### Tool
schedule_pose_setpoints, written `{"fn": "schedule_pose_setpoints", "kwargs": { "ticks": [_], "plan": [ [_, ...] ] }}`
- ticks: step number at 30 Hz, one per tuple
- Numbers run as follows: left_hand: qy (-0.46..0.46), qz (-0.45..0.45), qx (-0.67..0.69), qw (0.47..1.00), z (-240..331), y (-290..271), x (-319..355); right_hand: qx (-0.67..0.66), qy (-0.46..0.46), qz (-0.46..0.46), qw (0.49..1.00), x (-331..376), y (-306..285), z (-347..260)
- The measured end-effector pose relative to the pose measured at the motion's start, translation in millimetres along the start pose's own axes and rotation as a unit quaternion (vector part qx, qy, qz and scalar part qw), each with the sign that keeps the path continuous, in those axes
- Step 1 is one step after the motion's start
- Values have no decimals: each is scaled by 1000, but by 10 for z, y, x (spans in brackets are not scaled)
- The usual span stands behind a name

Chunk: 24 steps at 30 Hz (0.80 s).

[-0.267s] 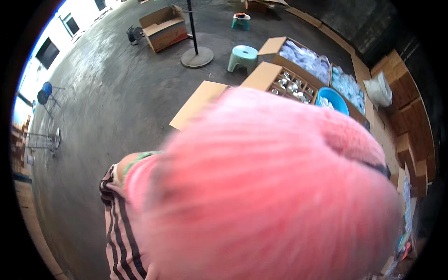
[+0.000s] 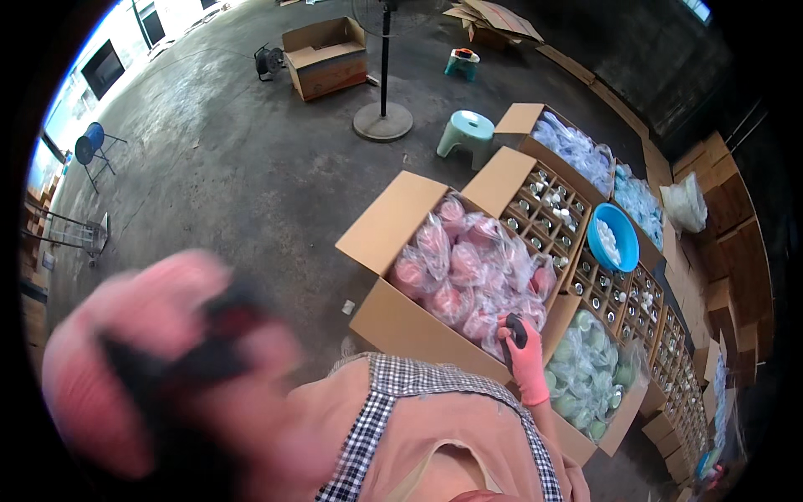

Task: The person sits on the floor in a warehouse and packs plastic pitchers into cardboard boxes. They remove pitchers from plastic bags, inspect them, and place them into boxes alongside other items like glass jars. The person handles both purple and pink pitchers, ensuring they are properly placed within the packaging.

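Observation:
My left hand (image 2: 180, 360), in a pink glove with a black palm, is large and smeared by motion close to the camera at the left; its fingers cannot be read. My right hand (image 2: 528, 368), in a matching glove, is at the near right edge of an open cardboard box (image 2: 427, 326). Its fingers are curled in beside the clear plastic bags; whatever they hold, if anything, is hidden. Inside that box lie several pink rounded items in clear bags (image 2: 467, 264).
Right of my hand stands a box of bagged green items (image 2: 585, 368). Beyond are divided cartons of silver-topped pieces (image 2: 548, 219), a blue basin (image 2: 623, 227) with white pieces, a pale green stool (image 2: 468, 135) and a fan stand (image 2: 383, 121). More cartons line the right side.
The pink glove that filled the middle of the picture has swung to the left. The box of pink items, my right hand and my apron now show.

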<state>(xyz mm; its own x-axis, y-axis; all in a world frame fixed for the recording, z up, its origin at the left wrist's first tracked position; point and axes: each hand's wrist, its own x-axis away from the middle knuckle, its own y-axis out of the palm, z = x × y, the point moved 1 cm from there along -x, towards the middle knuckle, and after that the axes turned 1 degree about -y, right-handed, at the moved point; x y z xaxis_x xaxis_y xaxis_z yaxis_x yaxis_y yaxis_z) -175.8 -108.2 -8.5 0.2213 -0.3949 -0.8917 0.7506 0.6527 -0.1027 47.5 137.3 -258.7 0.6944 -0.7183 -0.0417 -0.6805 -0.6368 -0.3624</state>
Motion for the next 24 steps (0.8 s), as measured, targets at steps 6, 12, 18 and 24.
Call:
{"fn": "schedule_pose_setpoints", "kwargs": {
  "ticks": [6,12,18,24],
  "plan": [
    [116,-20,-158,980,-491,-1045,140,-46,-119,-50,991,-822,943,-1147],
    [162,-42,-266,949,-1045,-1688,101,-54,-514,-206,831,-1460,1405,-3059],
    [-448,-3,-92,889,-2491,-2213,1068,-68,-540,-194,816,-2078,1677,-3525],
    [-696,-67,-435,567,-2555,-3326,3510,9,-36,-315,948,-2578,1738,-3639]
  ]
}}
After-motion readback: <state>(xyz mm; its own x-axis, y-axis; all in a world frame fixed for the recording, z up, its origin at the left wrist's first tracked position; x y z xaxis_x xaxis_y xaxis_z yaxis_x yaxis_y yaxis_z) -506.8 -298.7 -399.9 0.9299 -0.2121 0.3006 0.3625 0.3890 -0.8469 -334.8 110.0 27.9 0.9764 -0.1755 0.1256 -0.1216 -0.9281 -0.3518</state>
